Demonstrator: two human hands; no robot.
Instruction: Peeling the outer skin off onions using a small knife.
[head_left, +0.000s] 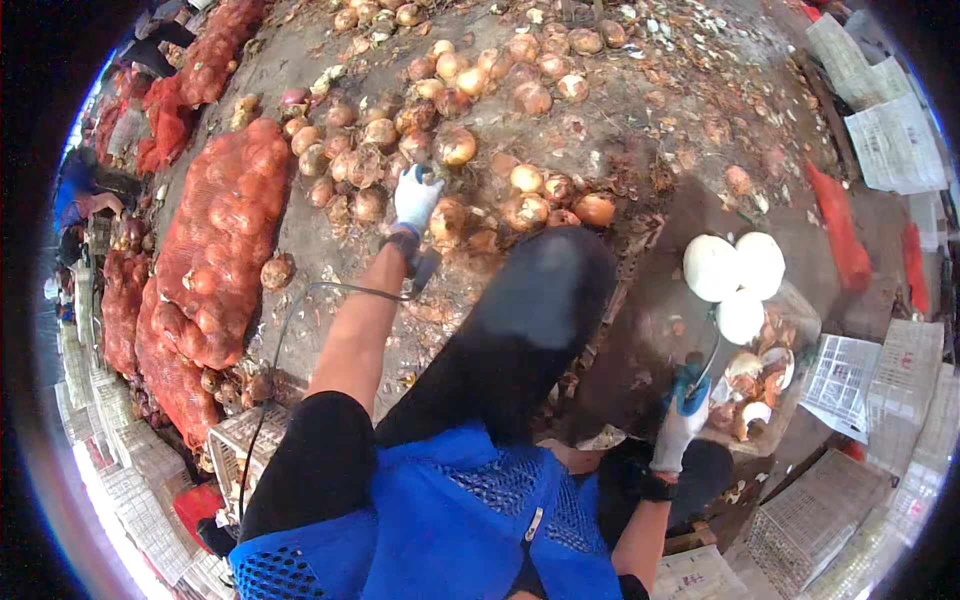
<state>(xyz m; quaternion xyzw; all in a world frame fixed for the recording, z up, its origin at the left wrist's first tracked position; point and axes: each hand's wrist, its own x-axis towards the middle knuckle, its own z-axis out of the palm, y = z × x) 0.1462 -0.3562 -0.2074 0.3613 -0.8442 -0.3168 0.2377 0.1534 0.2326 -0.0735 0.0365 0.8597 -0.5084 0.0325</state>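
My left hand (417, 200), in a white glove, reaches to the near edge of loose brown-skinned onions (378, 166) on the ground. Its fingertips lie close against the onions, and their grip is not clear. My right hand (686, 408), in a white and blue glove, is closed around a knife (708, 352) whose thin blade points up and away. Just beyond the blade, three peeled white onions (740, 318) sit together at the far end of a clear plastic bin (786, 400). Onion skins and cut pieces (757, 388) fill that bin beside my right hand.
Full red mesh sacks of onions (222, 245) stand to the left. White plastic crates (815, 515) line the right side, with more at lower left. A cable (300, 295) runs from my left wrist. Another person (78, 195) is at far left. Loose skins litter the ground.
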